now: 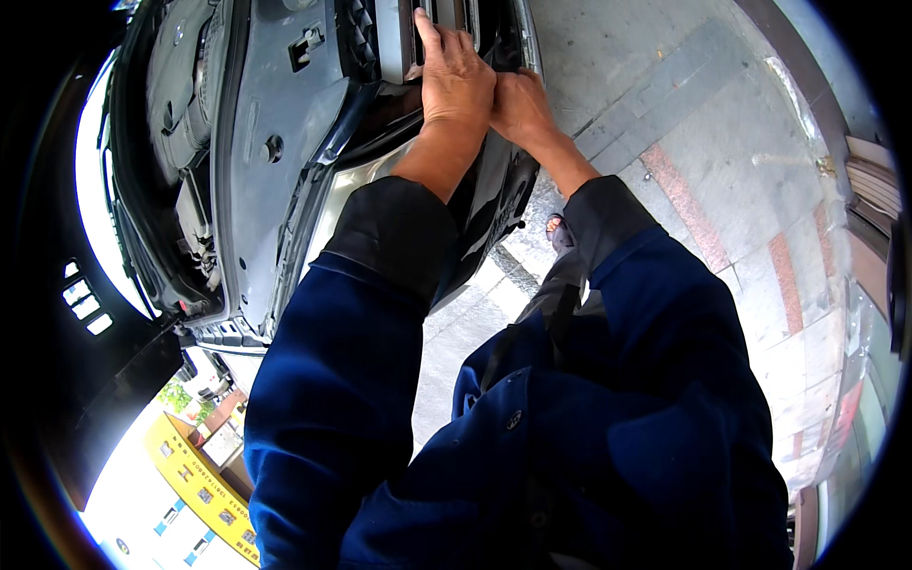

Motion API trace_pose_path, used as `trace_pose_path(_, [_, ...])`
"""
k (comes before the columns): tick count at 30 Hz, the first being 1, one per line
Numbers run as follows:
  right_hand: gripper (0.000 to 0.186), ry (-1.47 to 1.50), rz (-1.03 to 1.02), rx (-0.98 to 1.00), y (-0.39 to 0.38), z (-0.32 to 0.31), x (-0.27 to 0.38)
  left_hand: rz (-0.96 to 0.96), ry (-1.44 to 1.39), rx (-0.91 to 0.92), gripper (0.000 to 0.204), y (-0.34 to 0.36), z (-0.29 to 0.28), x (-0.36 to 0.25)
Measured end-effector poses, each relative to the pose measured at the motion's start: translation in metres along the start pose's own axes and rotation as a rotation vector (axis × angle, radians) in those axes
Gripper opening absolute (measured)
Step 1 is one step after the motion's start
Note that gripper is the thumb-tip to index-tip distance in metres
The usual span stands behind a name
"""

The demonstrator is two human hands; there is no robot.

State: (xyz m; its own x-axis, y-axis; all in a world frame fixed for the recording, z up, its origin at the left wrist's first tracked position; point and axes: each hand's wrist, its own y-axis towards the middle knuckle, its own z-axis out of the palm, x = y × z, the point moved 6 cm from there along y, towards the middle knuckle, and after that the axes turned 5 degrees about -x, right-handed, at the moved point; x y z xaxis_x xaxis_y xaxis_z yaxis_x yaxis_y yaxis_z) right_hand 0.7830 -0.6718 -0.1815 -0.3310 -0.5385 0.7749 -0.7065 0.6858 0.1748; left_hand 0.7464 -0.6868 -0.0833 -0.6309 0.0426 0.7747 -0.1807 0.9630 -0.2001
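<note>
Apparently, close two-handed work is under way: left hand (pixel 454 84) and right hand (pixel 522 106) meet at the car front (pixel 388 122) beneath them, grasp unclear; the next move likely calls for even pressure.

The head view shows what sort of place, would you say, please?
Probably a paved outdoor forecourt or roadside: a car with its engine bay exposed, grey paving and a yellow signboard.

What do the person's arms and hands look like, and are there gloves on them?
No gloves: the left hand and the right hand are both bare. The left sleeve and the right sleeve are long and deep blue, and each ends in a wide, dark, nearly black cuff. I see no clear markings on either sleeve.
</note>
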Motion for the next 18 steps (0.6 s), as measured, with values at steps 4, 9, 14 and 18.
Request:
trace_pose_path(4, [0.02,-0.081,-0.017,0.098,0.013,-0.001,0.002,-0.012,-0.005,0.016,0.028,-0.006,-0.003,0.001])
trace_pose_path(9, [0.023,-0.166,0.435,-0.045,0.004,0.013,-0.143,-0.024,-0.035,0.056,0.04,-0.006,-0.004,-0.002])
trace_pose_path(14, [0.029,-0.472,0.243,0.021,-0.094,-0.085,-0.293,-0.077,-0.033,-0.011,0.034,-0.003,0.001,-0.004])
trace_pose_path(18, [0.037,-0.474,0.351,0.146,-0.287,-0.159,-0.345,-0.053,-0.032,-0.039,0.028,0.011,0.0,-0.008])
